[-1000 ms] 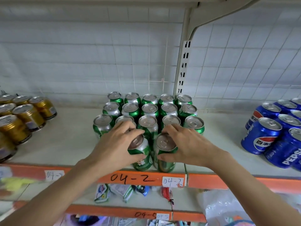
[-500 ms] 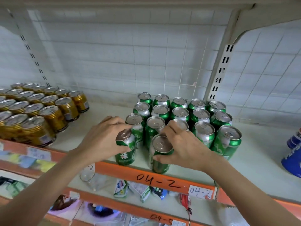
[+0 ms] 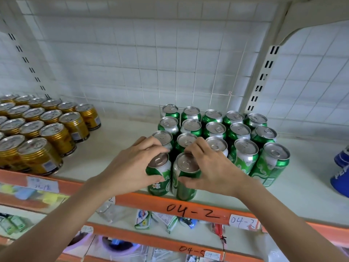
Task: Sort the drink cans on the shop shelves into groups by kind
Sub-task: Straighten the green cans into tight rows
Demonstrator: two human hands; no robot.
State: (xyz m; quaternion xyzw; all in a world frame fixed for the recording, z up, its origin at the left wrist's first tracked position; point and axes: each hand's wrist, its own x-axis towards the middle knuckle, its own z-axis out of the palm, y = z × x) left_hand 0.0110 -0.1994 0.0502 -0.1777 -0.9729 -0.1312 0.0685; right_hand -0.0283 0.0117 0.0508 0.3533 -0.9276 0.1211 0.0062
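Both hands are on the pale shelf (image 3: 117,140) at its near edge. The left hand (image 3: 130,167) grips a green-and-silver aluminium drink can (image 3: 159,176), fingers curled over its far side and thumb pressed on its near side. The right hand (image 3: 209,167) grips a second green-and-silver can (image 3: 186,178) the same way, fingers round its rim and thumb on the label. The two cans stand upright, touching each other, just behind the orange shelf-edge strip (image 3: 188,207) with "04-2" written on it by hand.

Right behind them sits the block of matching green cans (image 3: 217,129), packed in tidy rows running to the far tiled wall (image 3: 151,63), beside the white slotted upright (image 3: 262,80). Far to the left, well apart, a group of gold ribbed cans (image 3: 49,129) with silver lids fills that end of the shelf. At the right edge, blue cans (image 3: 341,174) peek in, only partly in view.

Below, a lower shelf shows small packets (image 3: 160,222) and another orange strip (image 3: 170,244) with a handwritten number.
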